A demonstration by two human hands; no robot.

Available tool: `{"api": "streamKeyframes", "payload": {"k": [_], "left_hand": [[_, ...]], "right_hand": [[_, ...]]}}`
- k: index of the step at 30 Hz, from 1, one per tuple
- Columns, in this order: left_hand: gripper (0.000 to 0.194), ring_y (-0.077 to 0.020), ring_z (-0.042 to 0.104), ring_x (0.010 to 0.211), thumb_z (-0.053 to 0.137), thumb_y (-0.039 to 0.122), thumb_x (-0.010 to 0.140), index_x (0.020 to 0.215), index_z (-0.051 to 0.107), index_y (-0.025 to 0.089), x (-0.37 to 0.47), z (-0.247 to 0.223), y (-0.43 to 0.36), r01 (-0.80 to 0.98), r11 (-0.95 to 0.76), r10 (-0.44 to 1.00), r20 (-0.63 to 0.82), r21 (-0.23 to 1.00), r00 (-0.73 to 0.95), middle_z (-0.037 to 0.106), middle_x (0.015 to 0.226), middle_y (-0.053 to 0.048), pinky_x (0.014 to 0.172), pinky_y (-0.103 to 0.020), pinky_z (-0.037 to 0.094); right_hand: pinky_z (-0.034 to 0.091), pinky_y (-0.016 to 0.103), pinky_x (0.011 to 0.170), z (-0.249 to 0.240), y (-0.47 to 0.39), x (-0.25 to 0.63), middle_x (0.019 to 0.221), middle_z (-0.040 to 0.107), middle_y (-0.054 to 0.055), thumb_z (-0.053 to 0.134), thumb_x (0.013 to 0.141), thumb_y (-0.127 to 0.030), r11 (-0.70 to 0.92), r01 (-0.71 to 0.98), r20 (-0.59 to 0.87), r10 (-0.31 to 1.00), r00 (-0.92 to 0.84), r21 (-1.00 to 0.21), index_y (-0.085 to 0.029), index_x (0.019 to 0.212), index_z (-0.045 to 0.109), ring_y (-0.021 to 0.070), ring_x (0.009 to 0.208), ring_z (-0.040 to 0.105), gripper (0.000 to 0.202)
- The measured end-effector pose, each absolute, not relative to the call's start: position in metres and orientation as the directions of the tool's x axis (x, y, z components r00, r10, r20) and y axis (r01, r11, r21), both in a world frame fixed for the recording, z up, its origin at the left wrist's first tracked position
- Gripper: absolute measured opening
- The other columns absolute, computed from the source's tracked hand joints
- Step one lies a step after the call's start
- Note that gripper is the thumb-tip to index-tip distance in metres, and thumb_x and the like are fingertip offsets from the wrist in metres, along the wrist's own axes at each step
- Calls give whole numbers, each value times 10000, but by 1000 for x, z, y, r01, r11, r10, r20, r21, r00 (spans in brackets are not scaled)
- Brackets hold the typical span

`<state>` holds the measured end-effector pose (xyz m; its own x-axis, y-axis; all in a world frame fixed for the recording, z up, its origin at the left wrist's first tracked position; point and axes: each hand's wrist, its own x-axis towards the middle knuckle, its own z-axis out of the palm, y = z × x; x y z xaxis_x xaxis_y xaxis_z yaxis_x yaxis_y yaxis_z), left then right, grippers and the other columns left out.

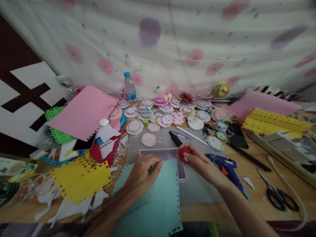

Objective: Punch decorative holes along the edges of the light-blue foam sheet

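Pinching: right hand [197, 160], closed on red object [183, 153].
Teal sheet [160, 200]: left hand [142, 169] arched over it, fingers curled, grip's contents unclear.

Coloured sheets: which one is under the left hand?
The teal sheet, with holes along its right edge, lies beneath the left hand; the pink sheets, yellow sheets and green sheet lie farther out.

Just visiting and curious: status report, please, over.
Left hand over teal sheet. Right hand holding red object. Blue glue gun just right of that hand.
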<state>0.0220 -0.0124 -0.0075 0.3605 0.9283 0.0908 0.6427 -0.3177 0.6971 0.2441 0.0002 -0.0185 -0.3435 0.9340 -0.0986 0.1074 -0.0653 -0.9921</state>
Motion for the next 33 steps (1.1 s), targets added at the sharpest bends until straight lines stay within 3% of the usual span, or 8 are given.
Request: {"api": "streamKeyframes", "payload": {"k": [3, 16, 33], "left_hand": [[213, -149, 577, 757, 488, 247, 895, 748, 623, 173, 25, -7, -12, 607, -268, 932, 41, 748, 361, 649, 743, 5, 761, -267, 389], [242, -158, 585, 735, 490, 287, 864, 771, 666, 148, 28, 6, -11, 527, -112, 942, -79, 843, 326, 661, 744, -13, 624, -220, 405], [247, -158, 574, 720, 495, 302, 850, 774, 670, 146, 25, 8, -10, 541, -43, 918, -180, 840, 353, 652, 732, -8, 604, -221, 389]], "right_hand": [[412, 264, 751, -17, 11, 238, 864, 565, 30, 482, 909, -436, -58, 45, -71, 927, -367, -997, -190, 1009, 541, 152, 807, 519, 272], [429, 269, 766, -12, 21, 214, 859, 588, 43, 403, 919, -536, 59, 241, -87, 830, -551, -969, -148, 1027, 622, 165, 832, 531, 458], [440, 266, 761, -1, 26, 218, 905, 617, 53, 396, 916, -551, 128, 290, -97, 754, -650, -948, -141, 1012, 628, 169, 844, 542, 481]]}}
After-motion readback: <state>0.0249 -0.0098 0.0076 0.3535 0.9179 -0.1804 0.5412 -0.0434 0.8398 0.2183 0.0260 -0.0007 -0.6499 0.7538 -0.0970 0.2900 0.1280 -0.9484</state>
